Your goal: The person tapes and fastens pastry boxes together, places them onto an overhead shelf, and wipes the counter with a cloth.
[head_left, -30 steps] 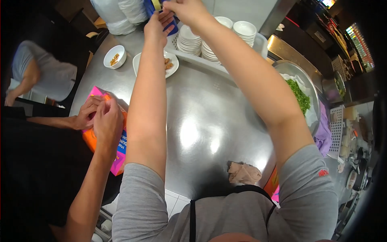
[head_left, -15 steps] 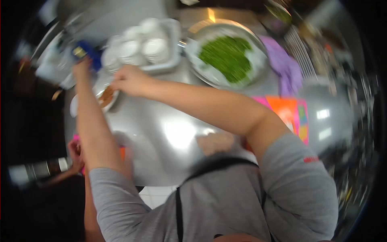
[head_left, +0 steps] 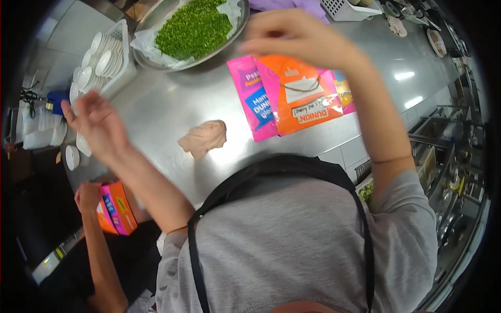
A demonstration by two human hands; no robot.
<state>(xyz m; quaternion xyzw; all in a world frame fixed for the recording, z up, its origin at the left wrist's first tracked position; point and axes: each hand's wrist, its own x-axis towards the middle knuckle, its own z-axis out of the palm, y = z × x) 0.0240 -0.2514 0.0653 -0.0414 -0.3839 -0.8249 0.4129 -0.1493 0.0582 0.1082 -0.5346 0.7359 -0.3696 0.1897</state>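
Observation:
My left hand [head_left: 99, 125] is raised over the left part of the steel counter, palm up with fingers apart and nothing in it. Stacks of small white dishes [head_left: 107, 63] stand just beyond it. At the upper right, my right hand [head_left: 297, 39] is over the top edge of a pink and orange bag [head_left: 302, 99] printed "DUNKIN'". Its fingers are bent and blurred, and whether they hold something cannot be made out. A crumpled beige cloth [head_left: 205, 138] lies on the counter between my arms.
Chopped greens [head_left: 193, 28] fill a paper-lined metal bowl [head_left: 241, 21] at the back. Behind my right hand lies a purple cloth [head_left: 292, 5], with a white basket [head_left: 342, 11] beside it. At lower left, a co-worker's hand [head_left: 87, 197] touches another pink and orange box [head_left: 119, 208].
The view has swung right. My left hand has come away from the blue item, and my right hand has moved from the dishes and plate to the pink and orange bag.

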